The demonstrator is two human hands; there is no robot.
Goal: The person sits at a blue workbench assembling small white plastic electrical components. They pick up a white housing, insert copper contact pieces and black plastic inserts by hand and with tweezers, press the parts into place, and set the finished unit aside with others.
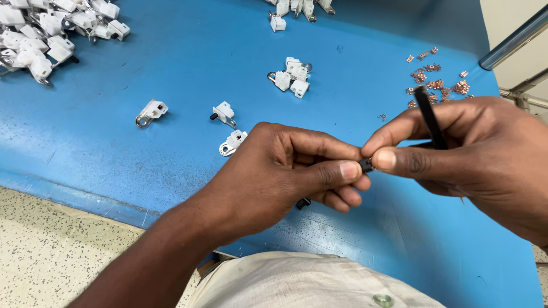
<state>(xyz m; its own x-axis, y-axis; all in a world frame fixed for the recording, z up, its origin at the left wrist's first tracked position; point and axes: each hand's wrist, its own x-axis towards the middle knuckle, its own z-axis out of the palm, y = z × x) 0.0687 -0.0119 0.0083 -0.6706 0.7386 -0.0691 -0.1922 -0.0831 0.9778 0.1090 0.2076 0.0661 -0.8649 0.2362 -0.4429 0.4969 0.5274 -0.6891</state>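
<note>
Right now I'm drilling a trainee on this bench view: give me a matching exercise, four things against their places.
Things:
1. black rod
2. copper bits
3. big heap of white parts
4. small dark piece

Places:
A. far left corner of the blue table
B. pinched between the thumbs of both hands
C. far right, behind the right hand
D. held in the right hand, sticking up

Pairs: 1-D, 2-C, 3-A, 4-B. The left hand shares the pinch.

Assembly workshop: blue workbench (171,131), heap of white plastic parts (40,34), copper contacts (436,80)
</note>
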